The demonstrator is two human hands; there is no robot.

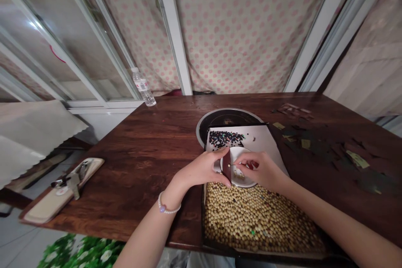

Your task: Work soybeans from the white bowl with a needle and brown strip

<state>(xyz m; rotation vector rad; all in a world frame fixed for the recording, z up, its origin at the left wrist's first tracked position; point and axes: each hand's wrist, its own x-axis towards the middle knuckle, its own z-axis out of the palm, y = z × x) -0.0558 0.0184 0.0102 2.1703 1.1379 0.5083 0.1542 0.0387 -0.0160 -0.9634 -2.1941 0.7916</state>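
Note:
My left hand [213,165] grips a small dark reddish-brown card [226,164] between thumb and fingers, tilted over a white bowl [241,150]. My right hand [259,167] is closed in a pinch at the card's right side. From its fingertips a thin pin-like piece reaches the card, where a pale bead [229,166] shows. A few pale beads lie inside the bowl. Around the bowl is a black-rimmed tray. Many round beige beads [251,213] fill its near part, and small black beads [224,138] are heaped on white paper [268,140] at its far end.
A round dark plate [201,127] lies behind the tray. Dark pieces and yellowish slips [305,144] are scattered on the right of the wooden table [141,146]. A water bottle [144,88] stands at the far left edge. Keys [73,182] lie on a pale case near the left corner.

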